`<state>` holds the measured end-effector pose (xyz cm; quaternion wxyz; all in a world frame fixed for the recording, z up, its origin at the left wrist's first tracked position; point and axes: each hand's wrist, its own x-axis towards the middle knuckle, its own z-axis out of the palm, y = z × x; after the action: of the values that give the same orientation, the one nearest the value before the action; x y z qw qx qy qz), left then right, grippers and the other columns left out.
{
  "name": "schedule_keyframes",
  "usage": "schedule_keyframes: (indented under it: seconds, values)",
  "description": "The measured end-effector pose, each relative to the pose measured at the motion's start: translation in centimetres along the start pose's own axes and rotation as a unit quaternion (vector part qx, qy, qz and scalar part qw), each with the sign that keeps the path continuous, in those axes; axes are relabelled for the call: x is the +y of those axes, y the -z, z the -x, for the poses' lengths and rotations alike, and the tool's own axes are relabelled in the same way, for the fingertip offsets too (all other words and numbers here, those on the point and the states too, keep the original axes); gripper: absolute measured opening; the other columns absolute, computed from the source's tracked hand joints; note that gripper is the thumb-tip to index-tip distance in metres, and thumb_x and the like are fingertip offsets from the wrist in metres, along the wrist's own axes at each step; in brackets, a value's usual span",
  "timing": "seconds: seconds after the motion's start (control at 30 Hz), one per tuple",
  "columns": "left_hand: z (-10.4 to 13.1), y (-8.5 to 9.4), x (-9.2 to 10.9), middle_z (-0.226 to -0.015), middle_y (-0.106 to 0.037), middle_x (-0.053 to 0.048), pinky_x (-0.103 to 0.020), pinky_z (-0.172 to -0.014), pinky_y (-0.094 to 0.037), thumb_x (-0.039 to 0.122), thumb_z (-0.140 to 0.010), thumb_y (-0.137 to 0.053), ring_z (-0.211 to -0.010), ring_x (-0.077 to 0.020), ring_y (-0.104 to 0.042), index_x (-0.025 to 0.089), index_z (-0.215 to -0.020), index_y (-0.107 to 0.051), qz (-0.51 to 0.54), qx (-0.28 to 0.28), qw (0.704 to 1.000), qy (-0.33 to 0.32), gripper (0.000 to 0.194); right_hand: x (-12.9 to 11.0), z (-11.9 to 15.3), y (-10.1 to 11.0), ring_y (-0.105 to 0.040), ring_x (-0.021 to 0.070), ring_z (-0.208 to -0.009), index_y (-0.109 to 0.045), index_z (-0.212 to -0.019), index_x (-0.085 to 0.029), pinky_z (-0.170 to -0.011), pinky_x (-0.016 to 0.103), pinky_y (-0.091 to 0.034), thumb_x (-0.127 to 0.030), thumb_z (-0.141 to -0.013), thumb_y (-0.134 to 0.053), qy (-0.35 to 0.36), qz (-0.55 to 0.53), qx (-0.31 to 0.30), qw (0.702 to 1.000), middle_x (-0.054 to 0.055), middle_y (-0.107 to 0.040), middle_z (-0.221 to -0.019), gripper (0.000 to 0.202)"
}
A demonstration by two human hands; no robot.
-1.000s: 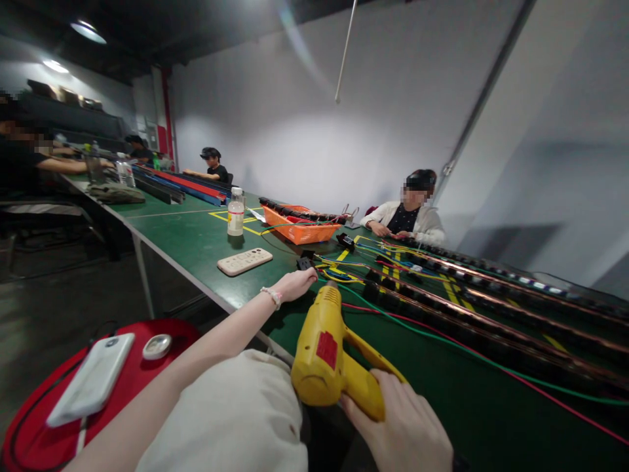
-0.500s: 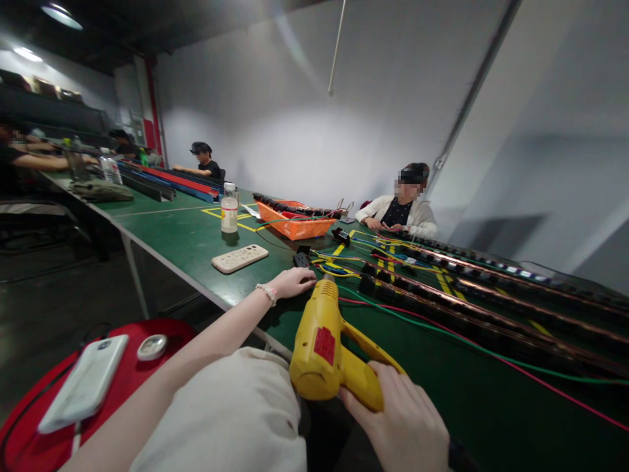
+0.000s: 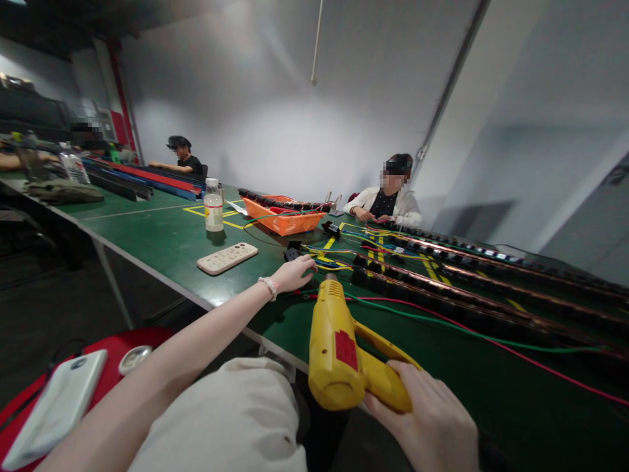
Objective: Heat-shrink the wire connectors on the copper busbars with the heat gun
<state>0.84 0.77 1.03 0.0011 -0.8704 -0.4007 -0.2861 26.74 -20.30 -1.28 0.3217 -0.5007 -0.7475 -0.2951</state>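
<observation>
At the near edge of the table (image 3: 162, 252), the right hand (image 3: 432, 410) is gripping the presumably rigid, weighty heat gun (image 3: 339, 347) by its handle (image 3: 386, 380), likely the safest hold, while the left hand (image 3: 295, 272) is resting near wires (image 3: 337, 266), its grip indiscernible.
</observation>
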Motion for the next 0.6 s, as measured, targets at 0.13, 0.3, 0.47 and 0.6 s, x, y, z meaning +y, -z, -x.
schedule_keyframes:
  seconds: [0.13, 0.3, 0.47, 0.6]
  values:
    - [-2.3, -1.4, -0.4, -0.118, -0.053, -0.009, -0.035, -0.095, -0.041, 0.019, -0.083, -0.046, -0.112, -0.0220, -0.048, 0.017, -0.113, -0.052, -0.072, -0.029, 0.997, -0.015, 0.030, 0.1, 0.1, 0.3, -0.056, 0.0162, -0.067, -0.059, -0.086, -0.018, -0.068, 0.028, -0.036, -0.058, -0.078, -0.049, -0.005, 0.011, 0.002, 1.000, 0.003, -0.064, -0.077, 0.042]
    - [-3.6, -2.6, -0.6, -0.113, -0.056, -0.010, -0.036, -0.091, -0.042, 0.023, -0.088, -0.044, -0.106, -0.0225, -0.052, 0.016, -0.107, -0.056, -0.094, -0.054, 0.994, -0.006, 0.024, 0.0, -0.1, 0.3, -0.055, 0.0157, -0.065, -0.060, -0.086, -0.016, -0.066, 0.028, -0.037, -0.052, -0.081, -0.046, 0.018, 0.020, 0.020, 0.999, 0.004, -0.064, -0.076, 0.039]
    - [-2.6, -1.9, 0.0, -0.102, -0.061, -0.009, -0.036, -0.087, -0.042, 0.022, -0.089, -0.042, -0.098, -0.0222, -0.054, 0.017, -0.100, -0.058, -0.076, -0.049, 0.996, -0.018, 0.020, -0.1, 0.3, 0.4, -0.055, 0.0144, -0.069, -0.062, -0.089, -0.016, -0.067, 0.026, -0.037, -0.045, -0.092, -0.035, -0.030, -0.012, -0.006, 0.999, 0.004, -0.066, -0.083, 0.039]
    - [-1.5, -1.2, 0.4, -0.098, -0.063, -0.008, -0.032, -0.085, -0.041, 0.018, -0.089, -0.041, -0.094, -0.0198, -0.056, 0.018, -0.097, -0.059, -0.049, -0.052, 0.997, -0.041, 0.020, -0.3, 0.3, 0.6, -0.055, 0.0142, -0.069, -0.063, -0.088, -0.017, -0.067, 0.026, -0.036, -0.045, -0.093, -0.033, -0.048, -0.018, -0.016, 0.999, 0.005, -0.066, -0.081, 0.041]
